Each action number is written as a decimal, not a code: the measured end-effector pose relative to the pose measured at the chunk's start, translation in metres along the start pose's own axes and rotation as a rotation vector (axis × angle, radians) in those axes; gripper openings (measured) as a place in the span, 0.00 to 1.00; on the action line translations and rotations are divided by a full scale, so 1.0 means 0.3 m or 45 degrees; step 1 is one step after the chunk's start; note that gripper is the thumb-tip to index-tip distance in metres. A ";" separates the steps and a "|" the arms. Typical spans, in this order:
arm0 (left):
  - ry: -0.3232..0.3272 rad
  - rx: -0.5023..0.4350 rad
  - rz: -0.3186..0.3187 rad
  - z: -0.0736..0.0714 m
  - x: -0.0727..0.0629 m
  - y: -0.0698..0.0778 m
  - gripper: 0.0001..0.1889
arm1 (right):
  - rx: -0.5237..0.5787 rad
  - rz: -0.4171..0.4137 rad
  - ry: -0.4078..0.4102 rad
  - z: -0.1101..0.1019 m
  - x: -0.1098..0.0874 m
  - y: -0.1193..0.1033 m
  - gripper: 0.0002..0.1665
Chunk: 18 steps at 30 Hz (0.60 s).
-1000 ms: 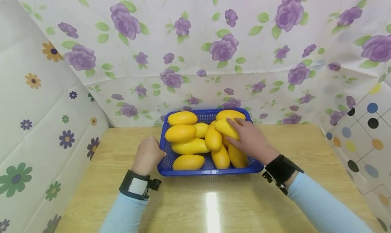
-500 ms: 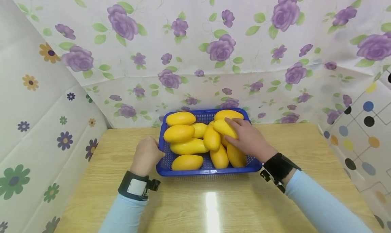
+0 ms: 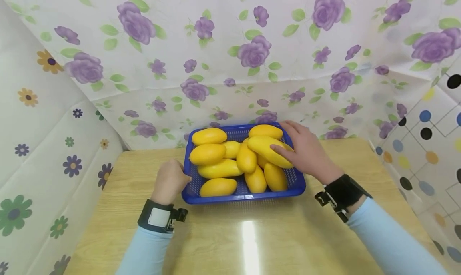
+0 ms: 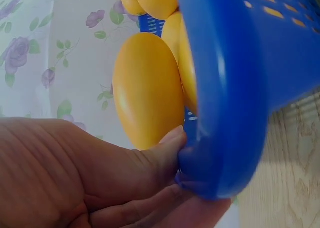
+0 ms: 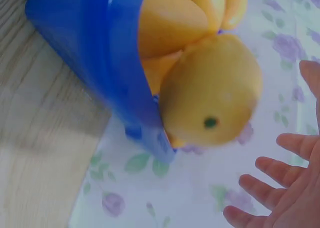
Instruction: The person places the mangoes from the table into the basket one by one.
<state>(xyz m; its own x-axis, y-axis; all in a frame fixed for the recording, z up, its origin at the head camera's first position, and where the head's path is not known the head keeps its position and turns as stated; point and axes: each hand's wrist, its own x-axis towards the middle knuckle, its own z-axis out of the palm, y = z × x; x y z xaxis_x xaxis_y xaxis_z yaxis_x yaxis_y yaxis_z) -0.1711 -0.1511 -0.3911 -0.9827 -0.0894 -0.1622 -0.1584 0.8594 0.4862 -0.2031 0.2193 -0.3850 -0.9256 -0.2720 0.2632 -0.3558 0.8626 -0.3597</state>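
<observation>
A blue plastic basket [image 3: 216,200] full of yellow mangoes [image 3: 218,187] stands on the table. My left hand [image 3: 169,181] pinches its left rim; in the left wrist view the thumb [image 4: 167,148] presses inside the edge and the fingers curl below. Over the basket's right side is my right hand [image 3: 309,153], fingers spread. One mango [image 3: 266,149] lies slantwise on top of the pile, partly behind the right thumb in the head view. The right wrist view shows that hand [image 5: 295,188] apart from the mango [image 5: 210,88], whose end bears a dark spot.
The wooden table [image 3: 212,235] stretches in front of the basket. Close behind it hangs a floral sheet [image 3: 230,67], with patterned sheets on the left [image 3: 47,147] and right [image 3: 414,159] sides.
My right hand has let go of the top mango and moved right, its fingers spreading. That mango now lies slanted toward the basket's right rim. The left hand keeps its hold.
</observation>
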 end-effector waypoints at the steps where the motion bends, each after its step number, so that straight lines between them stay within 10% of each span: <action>1: 0.003 -0.002 0.003 -0.003 0.002 0.001 0.07 | 0.001 0.010 0.010 -0.013 -0.002 0.005 0.48; 18: 0.143 -0.118 0.070 0.004 -0.006 -0.049 0.25 | 0.024 0.286 0.178 -0.112 -0.139 0.137 0.45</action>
<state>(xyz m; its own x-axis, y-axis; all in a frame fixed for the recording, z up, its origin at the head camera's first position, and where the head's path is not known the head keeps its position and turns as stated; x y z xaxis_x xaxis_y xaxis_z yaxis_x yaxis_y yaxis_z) -0.1670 -0.1629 -0.3989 -0.9939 -0.1038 -0.0386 -0.1072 0.8149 0.5696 -0.1750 0.2805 -0.3806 -0.9552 -0.0116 0.2956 -0.1468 0.8861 -0.4396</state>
